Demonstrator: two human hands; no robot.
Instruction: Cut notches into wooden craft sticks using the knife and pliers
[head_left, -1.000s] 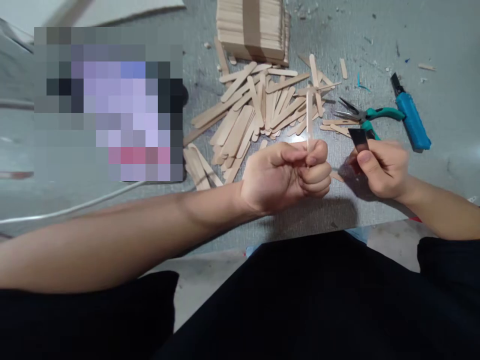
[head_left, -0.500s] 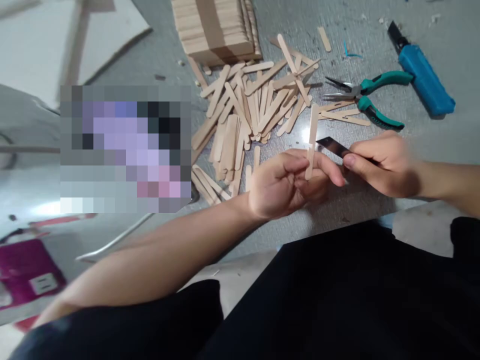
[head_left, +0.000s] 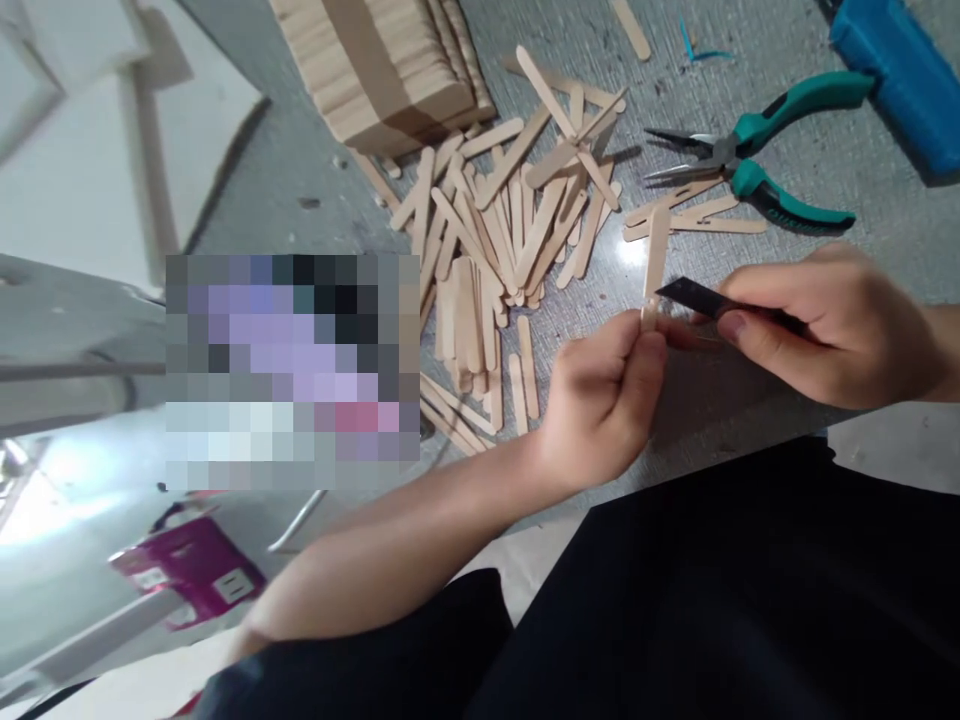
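Observation:
Pinched upright between the thumb and fingers of my left hand (head_left: 607, 395) is a wooden craft stick (head_left: 655, 250). My right hand (head_left: 832, 325) is closed on a dark, flat blade (head_left: 697, 298) with a slanted tip. That tip points left and lies at the stick's right edge, just above my left fingers; whether it touches I cannot tell. Behind the held stick lie a few notched craft sticks (head_left: 697, 222) and green-handled needle-nose pliers (head_left: 724, 155). The lower end of the held stick is hidden by my left thumb.
Left of my hands spreads a loose pile of craft sticks (head_left: 517, 220), with a banded stack of sticks (head_left: 390, 70) behind it. A blue-handled cutter (head_left: 900, 85) lies at the far right. White boards (head_left: 90, 170) and a purple box (head_left: 191, 570) are on the left.
My left thumb and fingers have closed over the stick's lower end, where the palm faced up before. The blade remains beside the stick. The whole view has shifted and come closer.

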